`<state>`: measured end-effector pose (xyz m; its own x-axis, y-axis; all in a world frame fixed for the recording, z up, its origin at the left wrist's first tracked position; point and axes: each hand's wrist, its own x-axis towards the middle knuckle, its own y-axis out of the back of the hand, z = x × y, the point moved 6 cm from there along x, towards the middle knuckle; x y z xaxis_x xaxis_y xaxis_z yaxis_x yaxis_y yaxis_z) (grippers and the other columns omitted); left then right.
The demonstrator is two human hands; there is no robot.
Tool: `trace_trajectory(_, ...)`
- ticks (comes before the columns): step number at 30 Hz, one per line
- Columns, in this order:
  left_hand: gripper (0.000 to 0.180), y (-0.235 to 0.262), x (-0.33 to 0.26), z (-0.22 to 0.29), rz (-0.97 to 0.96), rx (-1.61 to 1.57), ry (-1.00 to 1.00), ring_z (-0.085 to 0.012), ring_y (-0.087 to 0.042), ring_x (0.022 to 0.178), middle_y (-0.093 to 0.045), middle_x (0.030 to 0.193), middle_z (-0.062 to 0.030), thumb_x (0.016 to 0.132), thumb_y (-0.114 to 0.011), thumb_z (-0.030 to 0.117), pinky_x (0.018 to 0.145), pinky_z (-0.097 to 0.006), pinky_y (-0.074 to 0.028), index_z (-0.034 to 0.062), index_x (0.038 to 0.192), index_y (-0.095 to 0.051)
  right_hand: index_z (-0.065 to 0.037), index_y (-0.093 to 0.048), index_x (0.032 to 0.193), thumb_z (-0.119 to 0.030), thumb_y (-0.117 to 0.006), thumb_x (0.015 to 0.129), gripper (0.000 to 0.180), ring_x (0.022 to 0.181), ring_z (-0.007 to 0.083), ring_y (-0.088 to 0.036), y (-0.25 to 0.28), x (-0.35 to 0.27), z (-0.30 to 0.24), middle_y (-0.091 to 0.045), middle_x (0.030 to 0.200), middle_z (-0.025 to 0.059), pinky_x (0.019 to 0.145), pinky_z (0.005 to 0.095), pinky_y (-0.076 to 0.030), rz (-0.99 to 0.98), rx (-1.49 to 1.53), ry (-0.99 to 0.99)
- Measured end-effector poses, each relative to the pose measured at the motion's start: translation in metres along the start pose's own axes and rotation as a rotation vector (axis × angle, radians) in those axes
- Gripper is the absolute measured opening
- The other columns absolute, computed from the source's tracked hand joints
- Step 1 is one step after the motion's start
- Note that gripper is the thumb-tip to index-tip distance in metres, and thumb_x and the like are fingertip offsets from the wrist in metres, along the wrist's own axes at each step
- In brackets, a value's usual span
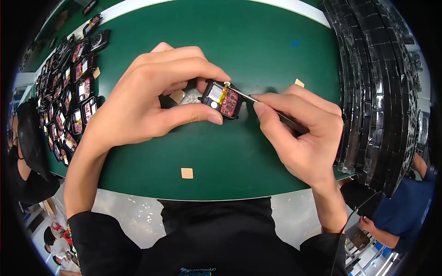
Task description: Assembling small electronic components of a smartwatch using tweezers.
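1. Left hand [152, 99] of mine is pinching the small black module [222, 99] at the centre of the frame; the thumb is pressing from below and the fingers are closing on it from above, so this hand is clamped on the module.
2. Right hand [299, 133] is closing together around a thin metal tool [258, 102], held like a pen.
3. I am seeing the tool's tip touching the upper right edge of the module, near the yellow strip beside the red board.
4. The module is lying to the left of my right hand, its long axis slanting from upper left to lower right; the left hand is nearer.
5. A row of similar modules [69, 92] is lying at the upper left on the green mat [258, 46], stacked black trays [377, 83] are standing at the right, and small tan squares [187, 173] are lying scattered.
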<state>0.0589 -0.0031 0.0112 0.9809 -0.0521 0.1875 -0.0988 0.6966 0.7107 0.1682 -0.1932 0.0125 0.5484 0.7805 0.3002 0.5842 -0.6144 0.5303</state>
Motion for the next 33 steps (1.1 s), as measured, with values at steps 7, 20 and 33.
trace_trajectory(7, 0.057, 0.002, 0.001, -0.001, 0.019, 0.001, -0.003, -0.0131, -0.041, 0.067, -0.067, 0.09, -0.0008, 0.073, -0.1, 0.023, 0.073, -0.031, -0.034, 0.0074, 0.124, -0.082, 0.002, -0.084, 0.1, 0.006, -0.083, 0.088, 0.012, 0.05, 0.0069, -0.051, -0.003, -0.001, -0.003, -0.064, 0.069, 0.0035, 0.047, 0.0274, -0.037, 0.011, -0.01, 0.032)
trace_trajectory(20, 0.055, 0.001, 0.002, 0.0, 0.04, -0.007, -0.02, -0.0132, -0.037, 0.063, -0.066, 0.086, 0.0001, 0.073, -0.099, 0.023, 0.074, -0.031, -0.033, 0.0064, 0.122, -0.081, 0.001, -0.087, 0.109, 0.009, -0.086, 0.083, 0.027, 0.054, 0.0033, -0.048, 0.0, -0.009, -0.012, -0.067, 0.076, 0.0013, 0.049, 0.0235, -0.034, 0.102, -0.185, 0.204)
trace_trajectory(33, 0.056, 0.005, 0.002, -0.014, -0.07, -0.125, -0.033, -0.0111, -0.042, 0.066, -0.075, 0.096, 0.0001, 0.071, -0.1, 0.027, 0.077, -0.031, -0.037, 0.006, 0.121, -0.083, 0.002, -0.087, 0.108, 0.004, -0.085, 0.091, 0.018, 0.06, 0.0077, -0.052, 0.001, -0.004, -0.005, -0.068, 0.073, 0.003, 0.055, 0.0258, -0.036, -0.017, 0.018, 0.03)
